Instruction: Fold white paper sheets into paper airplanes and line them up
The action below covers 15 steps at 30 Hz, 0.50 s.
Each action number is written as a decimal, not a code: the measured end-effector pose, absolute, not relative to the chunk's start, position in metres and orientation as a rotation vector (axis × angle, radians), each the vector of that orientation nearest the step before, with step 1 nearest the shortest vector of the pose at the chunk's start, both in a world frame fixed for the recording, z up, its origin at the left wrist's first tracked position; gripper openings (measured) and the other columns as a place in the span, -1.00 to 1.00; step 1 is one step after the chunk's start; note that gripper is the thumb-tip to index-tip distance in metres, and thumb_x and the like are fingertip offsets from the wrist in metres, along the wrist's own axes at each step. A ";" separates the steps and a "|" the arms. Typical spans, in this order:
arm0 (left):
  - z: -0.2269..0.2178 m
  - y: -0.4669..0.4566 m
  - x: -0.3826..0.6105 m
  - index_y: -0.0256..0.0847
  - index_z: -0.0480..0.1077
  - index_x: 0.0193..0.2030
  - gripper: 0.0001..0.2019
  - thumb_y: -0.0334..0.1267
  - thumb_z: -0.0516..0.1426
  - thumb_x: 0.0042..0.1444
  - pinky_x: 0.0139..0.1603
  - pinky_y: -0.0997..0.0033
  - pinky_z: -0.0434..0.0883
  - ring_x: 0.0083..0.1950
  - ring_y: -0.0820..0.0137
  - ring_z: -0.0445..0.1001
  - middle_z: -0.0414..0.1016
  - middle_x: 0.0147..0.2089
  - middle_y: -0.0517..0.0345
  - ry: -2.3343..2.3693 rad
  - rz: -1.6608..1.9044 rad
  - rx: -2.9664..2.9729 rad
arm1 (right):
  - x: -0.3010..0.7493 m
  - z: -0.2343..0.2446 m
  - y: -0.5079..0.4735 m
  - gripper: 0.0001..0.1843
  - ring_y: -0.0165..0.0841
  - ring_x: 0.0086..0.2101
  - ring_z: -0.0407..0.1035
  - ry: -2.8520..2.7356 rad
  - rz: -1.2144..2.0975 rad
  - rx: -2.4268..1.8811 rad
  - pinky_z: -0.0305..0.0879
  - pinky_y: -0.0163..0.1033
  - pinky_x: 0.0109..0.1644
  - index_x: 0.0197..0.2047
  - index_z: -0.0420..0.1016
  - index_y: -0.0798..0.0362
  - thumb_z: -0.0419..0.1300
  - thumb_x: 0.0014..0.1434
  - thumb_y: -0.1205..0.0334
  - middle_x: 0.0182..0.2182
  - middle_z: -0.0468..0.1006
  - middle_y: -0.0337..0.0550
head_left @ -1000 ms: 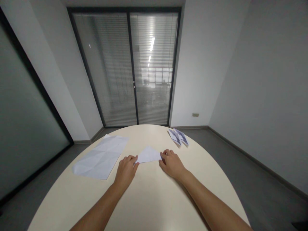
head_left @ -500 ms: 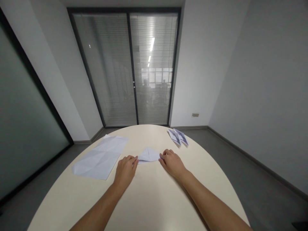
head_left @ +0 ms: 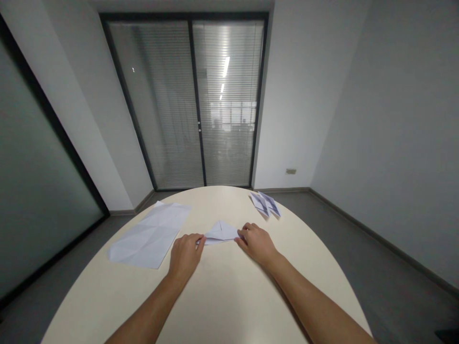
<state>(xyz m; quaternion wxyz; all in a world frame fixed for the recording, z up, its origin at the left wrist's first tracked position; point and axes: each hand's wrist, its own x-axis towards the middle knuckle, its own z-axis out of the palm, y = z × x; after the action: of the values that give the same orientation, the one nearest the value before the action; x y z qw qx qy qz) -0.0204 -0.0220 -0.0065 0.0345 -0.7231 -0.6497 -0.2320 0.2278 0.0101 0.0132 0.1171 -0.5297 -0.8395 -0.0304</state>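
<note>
A small folded paper (head_left: 220,231), white and roughly triangular with its point facing away from me, lies on the table between my hands. My left hand (head_left: 186,253) pinches its left corner between thumb and fingers. At the opposite corner, my right hand (head_left: 254,241) has its thumb and curled fingers closed on the paper. A crease runs down from the peak, and a gap shows between layers along the lower edge. The fingers cover both end corners.
The round cream table (head_left: 215,296) fills the foreground. Creased white sheets (head_left: 148,236) lie flat at the left. Folded paper pieces (head_left: 265,204) rest near the far right edge. Beyond stands a glass partition with blinds (head_left: 229,157).
My left thumb and fingers have shifted slightly on the paper's left corner. The right hand and the other papers stay nearly where they were.
</note>
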 end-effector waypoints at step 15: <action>-0.004 -0.022 -0.019 -0.11 0.56 -0.09 -0.70 -0.14 0.00 0.37 -0.11 0.31 0.35 -0.19 0.24 0.56 0.65 -0.23 0.07 -1.989 -0.704 -2.202 | 0.229 0.014 0.014 -0.57 -0.26 -0.07 0.48 -2.369 0.023 -1.553 0.28 -0.26 -0.09 -0.04 0.57 -0.04 -0.11 0.45 0.04 -0.14 0.63 -0.07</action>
<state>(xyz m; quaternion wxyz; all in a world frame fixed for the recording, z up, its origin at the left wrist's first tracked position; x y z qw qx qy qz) -0.0191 -0.0221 -0.0041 0.0460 -0.7212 -0.6516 -0.2305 0.2292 0.0136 0.0135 0.1540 -0.5416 -0.8264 0.0079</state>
